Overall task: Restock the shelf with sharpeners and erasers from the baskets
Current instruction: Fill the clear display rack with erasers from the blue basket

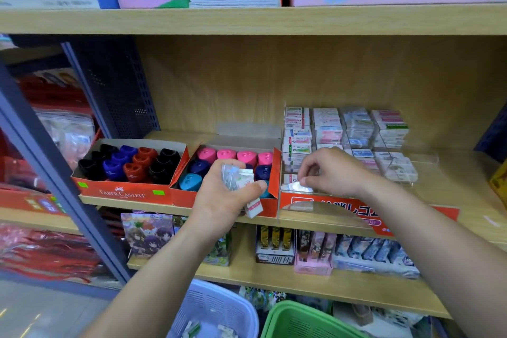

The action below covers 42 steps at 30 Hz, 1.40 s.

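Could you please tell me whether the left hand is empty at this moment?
No, the left hand holds a bunch of wrapped erasers in front of the sharpener box.

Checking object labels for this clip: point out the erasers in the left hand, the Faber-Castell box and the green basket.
erasers [236,175]: head view, on the topmost wrapped one.
Faber-Castell box [122,192]: head view, on its red front wall.
green basket [293,306]: head view, on its upper rim.
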Each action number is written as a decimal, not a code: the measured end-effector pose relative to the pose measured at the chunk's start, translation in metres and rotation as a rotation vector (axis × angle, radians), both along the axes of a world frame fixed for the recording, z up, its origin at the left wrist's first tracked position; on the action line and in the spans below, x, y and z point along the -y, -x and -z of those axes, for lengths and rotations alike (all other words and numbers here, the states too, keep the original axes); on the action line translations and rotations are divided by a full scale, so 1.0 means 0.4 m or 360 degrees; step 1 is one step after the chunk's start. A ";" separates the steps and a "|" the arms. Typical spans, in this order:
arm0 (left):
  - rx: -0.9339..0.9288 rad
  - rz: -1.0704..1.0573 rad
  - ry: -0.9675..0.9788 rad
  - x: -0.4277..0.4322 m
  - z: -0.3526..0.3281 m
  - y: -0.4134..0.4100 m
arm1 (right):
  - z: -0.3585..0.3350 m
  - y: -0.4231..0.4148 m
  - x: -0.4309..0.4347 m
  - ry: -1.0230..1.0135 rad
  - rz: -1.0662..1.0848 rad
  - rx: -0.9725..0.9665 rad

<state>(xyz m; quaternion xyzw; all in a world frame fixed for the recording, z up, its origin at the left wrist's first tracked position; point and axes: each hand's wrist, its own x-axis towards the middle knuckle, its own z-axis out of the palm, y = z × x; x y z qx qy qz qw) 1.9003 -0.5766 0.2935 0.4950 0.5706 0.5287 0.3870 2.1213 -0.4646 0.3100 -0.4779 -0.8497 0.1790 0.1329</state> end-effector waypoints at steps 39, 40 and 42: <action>-0.0007 -0.0086 0.0032 0.040 -0.006 0.002 | -0.014 -0.010 0.012 0.0325 -0.0102 -0.0224; -0.0009 -0.0095 0.0025 0.039 -0.004 0.004 | -0.013 -0.013 0.010 0.0315 -0.0108 -0.0191; -0.0010 -0.0106 0.0018 0.036 -0.001 0.006 | -0.013 -0.013 0.011 0.0280 -0.0123 -0.0078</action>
